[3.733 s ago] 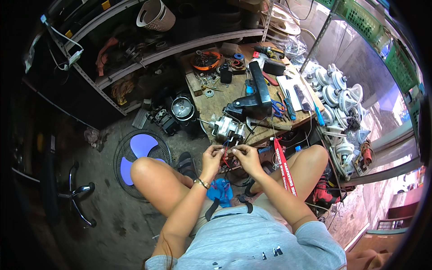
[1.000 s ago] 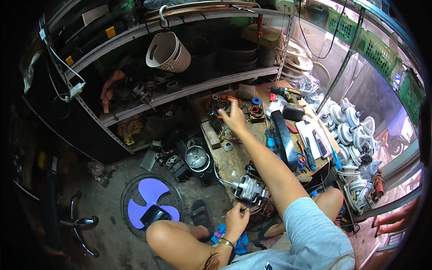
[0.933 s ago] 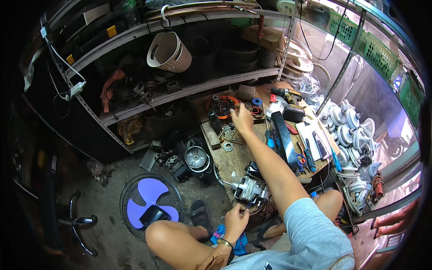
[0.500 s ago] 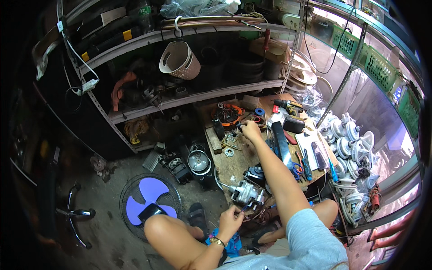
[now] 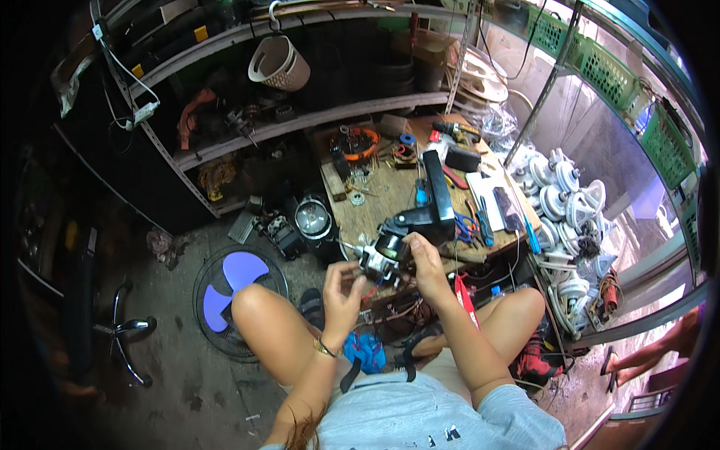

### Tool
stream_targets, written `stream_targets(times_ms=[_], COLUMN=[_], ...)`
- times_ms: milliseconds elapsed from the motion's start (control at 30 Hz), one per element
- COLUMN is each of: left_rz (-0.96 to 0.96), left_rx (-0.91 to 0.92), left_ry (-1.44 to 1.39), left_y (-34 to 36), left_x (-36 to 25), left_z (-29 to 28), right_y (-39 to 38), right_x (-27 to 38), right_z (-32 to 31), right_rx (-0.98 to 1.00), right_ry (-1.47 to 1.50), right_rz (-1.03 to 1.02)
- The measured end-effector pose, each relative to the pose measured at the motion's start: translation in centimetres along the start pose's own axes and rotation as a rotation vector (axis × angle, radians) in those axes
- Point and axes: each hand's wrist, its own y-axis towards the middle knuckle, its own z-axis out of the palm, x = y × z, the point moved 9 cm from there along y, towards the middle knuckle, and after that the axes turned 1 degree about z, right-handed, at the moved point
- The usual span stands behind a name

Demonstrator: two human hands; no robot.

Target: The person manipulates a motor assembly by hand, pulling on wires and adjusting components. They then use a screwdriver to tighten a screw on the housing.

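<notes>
My right hand (image 5: pixel 426 264) grips the right side of a silver and black motor (image 5: pixel 379 261) at the near edge of the wooden bench (image 5: pixel 401 187). The motor is tilted, its shaft pointing left. My left hand (image 5: pixel 343 294) is at the motor's lower left, fingers curled, near a thin red wire; what they hold is unclear. A black angled stand (image 5: pixel 437 187) lies just behind the motor. Pliers, blue scissors (image 5: pixel 465 229), screwdrivers, a drill and an orange tray (image 5: pixel 364 142) with parts lie farther back.
A purple-bladed fan in its guard (image 5: pixel 244 268) lies on the floor at left, near a chair base (image 5: pixel 124 326). Old motors (image 5: pixel 281 236) sit beside the bench. White plastic parts (image 5: pixel 570 202) are piled at right; another person's legs (image 5: pixel 637 360) show beyond. Shelves (image 5: pixel 315 112) line the back.
My right hand has come back from the small parts at the bench's rear to grip the motor, which is now more tilted. My left hand has moved up and left. The view has shifted.
</notes>
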Motion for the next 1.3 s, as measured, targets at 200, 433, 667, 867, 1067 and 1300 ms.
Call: stream_targets(times_ms=[200,433,667,867,1067,1300], left_rz=[0.014,-0.035,-0.033,0.186,0.374,0.414], left_rx=[0.166,0.184,0.200,0.346,0.421,0.372], left_ry=[-0.212,-0.153,0.015,0.247,0.434,0.380], left_y=[-0.6,-2.9,-4.4,-5.5,-6.7,-7.1], left_x=[-5.7,-4.8,-5.3,-7.4,-7.3,-6.6], left_z=[2.5,2.6,2.0,3.3,4.1,4.2], right_y=[-6.2,-8.7,-10.4,-11.5,-11.9,-11.5], right_x=[1.2,0.5,-1.2,-7.0,-9.4,-9.4], right_z=[-0.5,-0.7,-0.3,-0.6,0.9,-0.2], right_rx=[-0.187,-0.214,-0.132,-0.201,0.146,0.396], right_ry=[-0.375,-0.497,-0.549,0.217,0.791,0.726], right_rz=[-0.307,-0.328,-0.384,0.199,0.497,0.368])
